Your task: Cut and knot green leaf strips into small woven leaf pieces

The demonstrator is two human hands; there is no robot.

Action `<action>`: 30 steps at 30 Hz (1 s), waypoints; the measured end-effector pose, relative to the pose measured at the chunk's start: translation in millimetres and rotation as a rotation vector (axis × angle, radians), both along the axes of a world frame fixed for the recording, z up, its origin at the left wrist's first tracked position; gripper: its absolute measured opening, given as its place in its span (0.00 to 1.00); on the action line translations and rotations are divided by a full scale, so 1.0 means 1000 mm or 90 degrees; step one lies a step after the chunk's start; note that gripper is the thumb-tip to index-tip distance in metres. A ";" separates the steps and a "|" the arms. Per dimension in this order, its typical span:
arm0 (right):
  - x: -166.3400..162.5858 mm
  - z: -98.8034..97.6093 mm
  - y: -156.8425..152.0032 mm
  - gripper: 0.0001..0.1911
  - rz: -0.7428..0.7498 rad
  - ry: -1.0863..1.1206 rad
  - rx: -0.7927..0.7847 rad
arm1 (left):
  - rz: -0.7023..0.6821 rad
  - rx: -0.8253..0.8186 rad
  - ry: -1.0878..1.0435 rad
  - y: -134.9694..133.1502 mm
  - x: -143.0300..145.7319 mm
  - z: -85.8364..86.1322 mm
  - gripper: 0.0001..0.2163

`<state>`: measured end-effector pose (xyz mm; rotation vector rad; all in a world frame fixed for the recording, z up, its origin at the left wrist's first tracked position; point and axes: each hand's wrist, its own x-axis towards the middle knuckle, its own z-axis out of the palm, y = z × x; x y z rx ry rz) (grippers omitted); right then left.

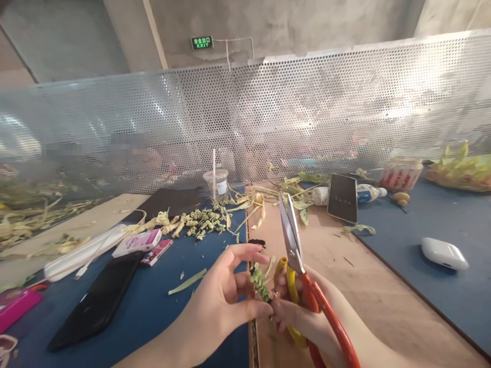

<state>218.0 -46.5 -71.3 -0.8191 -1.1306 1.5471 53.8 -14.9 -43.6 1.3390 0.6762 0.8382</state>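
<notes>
My left hand (230, 296) has its thumb and fingers closed around a small green braided piece of plant leaf (260, 284). A short loose strip sticks up from its top. My right hand (303, 306) meets it from the other side, its fingertips pinching at the lower end of the braid. Scissors (295, 250) with red and yellow handle parts rest in the right hand, their blades pointing up and slightly apart. Left of my hands, a row of similar braided green pieces (205, 221) lies on the blue table surface (161, 306). A single leaf strip (187, 282) lies beside my left hand.
Behind stand a plastic cup with a straw (217, 184) and a perforated metal screen (238, 112). A phone (342, 198) leans on a bottle (370, 192). To the right lie a white earbud case (444, 253) and a jar (402, 174). A black pouch (95, 301) and small boxes (137, 242) are left.
</notes>
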 end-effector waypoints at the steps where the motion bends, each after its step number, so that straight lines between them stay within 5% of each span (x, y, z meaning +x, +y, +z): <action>1: 0.000 -0.001 0.000 0.15 0.000 0.000 -0.001 | 0.009 -0.003 -0.001 0.000 0.001 0.000 0.26; 22: -0.001 0.005 -0.002 0.19 -0.002 -0.040 -0.006 | 0.056 -0.010 0.013 -0.004 0.003 0.000 0.22; 30: 0.000 0.008 -0.004 0.17 -0.030 -0.063 -0.010 | 0.000 0.038 0.053 0.002 -0.004 0.005 0.32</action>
